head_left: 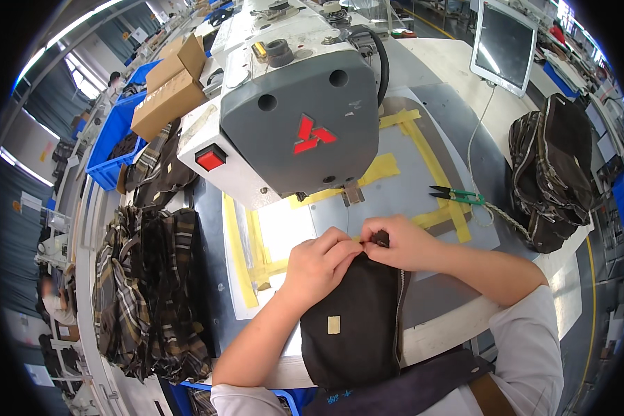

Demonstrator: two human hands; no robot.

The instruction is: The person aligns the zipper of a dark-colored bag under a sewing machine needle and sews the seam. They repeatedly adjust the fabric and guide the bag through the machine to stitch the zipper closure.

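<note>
A dark brown fabric piece [357, 347], shaped like a flat pouch, hangs over the near table edge towards my lap. A zipper [400, 312] runs down its right side, and a small pale yellow patch [333, 325] sits on its front. At its top end, my left hand [319, 262] pinches the fabric with thumb and fingers. My right hand [401, 243] grips the same end close beside it, with a bit of dark cloth showing between its fingers. Both hands are just in front of the sewing machine [298, 128], below its presser foot [353, 195].
Green-handled thread snips [464, 197] lie right of the hands on the tape-marked plate [430, 159]. Plaid and dark fabric pieces [152, 291] are heaped at left. Stacked dark zippered pieces [555, 166] stand at right, near a screen [504, 45]. Blue crates [111, 152] and a cardboard box [166, 104] are far left.
</note>
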